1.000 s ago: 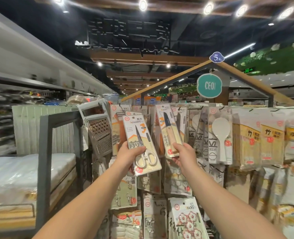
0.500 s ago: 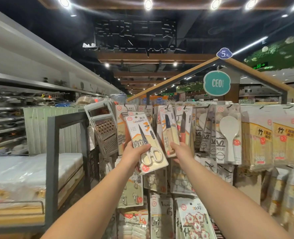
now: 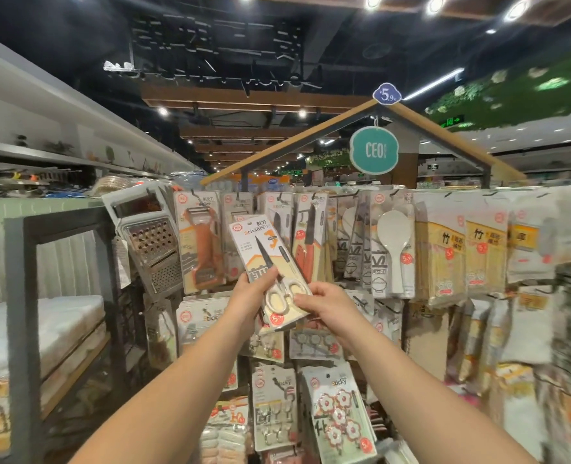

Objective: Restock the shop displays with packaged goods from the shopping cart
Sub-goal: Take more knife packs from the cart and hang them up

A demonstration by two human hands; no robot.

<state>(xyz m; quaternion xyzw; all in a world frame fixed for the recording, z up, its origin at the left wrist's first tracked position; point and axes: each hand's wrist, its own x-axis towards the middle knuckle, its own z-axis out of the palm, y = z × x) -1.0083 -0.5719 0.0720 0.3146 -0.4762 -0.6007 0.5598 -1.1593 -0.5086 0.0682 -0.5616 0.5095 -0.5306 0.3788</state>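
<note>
The scissors pack (image 3: 270, 274) tilts between both hands, the left hand (image 3: 248, 298) gripping its left edge, the right hand (image 3: 324, 304) pinching its lower right corner. Directly behind hang knife packs (image 3: 307, 242); left of the hands, a peeler pack (image 3: 199, 239) and grater (image 3: 150, 242); right, a rice paddle (image 3: 394, 246).

One wide-angle head view here, looking forward and slightly up along both outstretched forearms, close to the hanging display rack (image 3: 391, 249), ceiling beams (image 3: 243, 98) bowing overhead, edges blurred at right.
</note>
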